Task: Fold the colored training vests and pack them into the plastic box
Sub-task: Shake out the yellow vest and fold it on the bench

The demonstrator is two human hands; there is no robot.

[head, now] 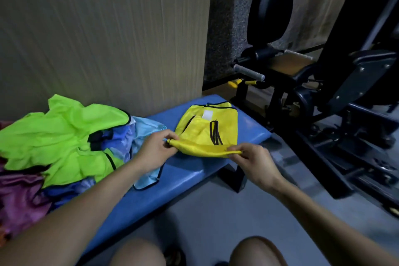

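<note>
A yellow vest point(207, 127) with black trim and a white label lies partly folded on the blue bench point(164, 188). My left hand point(156, 150) pinches its near left corner. My right hand point(253, 157) pinches the near right corner, so the near edge is lifted between them. To the left sits a loose pile of vests: a bright green vest point(60, 136) on top, a light blue vest point(146, 136) and a darker blue one under it, and a purple vest point(19, 198) at the left edge. No plastic box is in view.
A tall cardboard box point(103, 34) stands right behind the bench. Black gym equipment point(323, 97) with a metal handle crowds the right side. Grey floor point(205, 218) lies in front of the bench, and my knees show at the bottom.
</note>
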